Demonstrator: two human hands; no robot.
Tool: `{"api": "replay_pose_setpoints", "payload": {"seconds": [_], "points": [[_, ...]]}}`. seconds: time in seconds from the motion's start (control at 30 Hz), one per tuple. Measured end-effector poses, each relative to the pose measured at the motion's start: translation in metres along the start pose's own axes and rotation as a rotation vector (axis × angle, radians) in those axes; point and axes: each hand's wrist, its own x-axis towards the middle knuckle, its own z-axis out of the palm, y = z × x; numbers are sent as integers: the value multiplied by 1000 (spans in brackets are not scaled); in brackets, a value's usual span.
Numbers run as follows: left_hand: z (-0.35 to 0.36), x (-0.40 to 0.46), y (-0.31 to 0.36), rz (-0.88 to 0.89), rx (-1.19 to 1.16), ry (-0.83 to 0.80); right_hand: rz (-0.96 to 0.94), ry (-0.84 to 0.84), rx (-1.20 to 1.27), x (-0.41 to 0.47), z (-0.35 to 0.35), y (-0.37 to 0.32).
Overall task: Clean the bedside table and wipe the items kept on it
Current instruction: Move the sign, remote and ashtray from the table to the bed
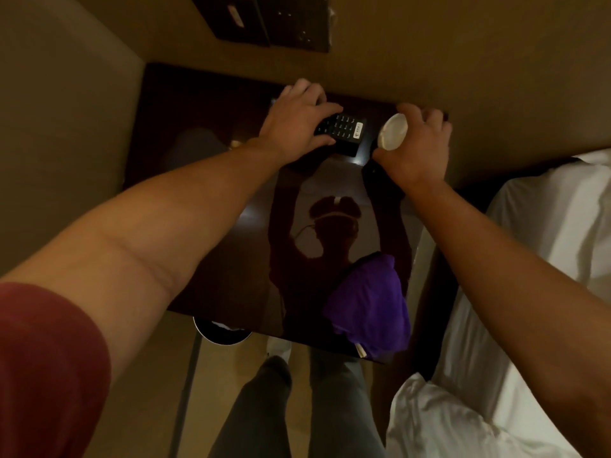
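Head view: my left hand (299,119) is at the far edge of the dark, glossy worktop (211,180), fingers and thumb curled round a black remote control (344,127) with a keypad and a small white label; the remote lies close to the wall. My right hand (418,148) is just beside it, near the far right corner, gripping a pale round object (392,132) whose flat circular face is turned toward the camera; what it is I cannot tell. A crumpled purple cloth (368,302) rests on the near right part of the worktop, well apart from both hands and touched by neither. The polished surface shows my reflection. White bedding (529,259) lies to the right of the worktop. A round bin (221,332) shows partly below its near edge. Dark wall panels (264,21) are mounted above.
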Motion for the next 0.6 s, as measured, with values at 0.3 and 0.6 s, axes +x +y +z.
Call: {"api": "replay_pose_setpoints", "payload": {"seconds": [0.3,0.6], "points": [[-7,-64,36,-5,-129,67,62,32,115,-76,-19,3],[-24,-151,72,252,-72,86,170,213,174,-216,-22,-1]]}}
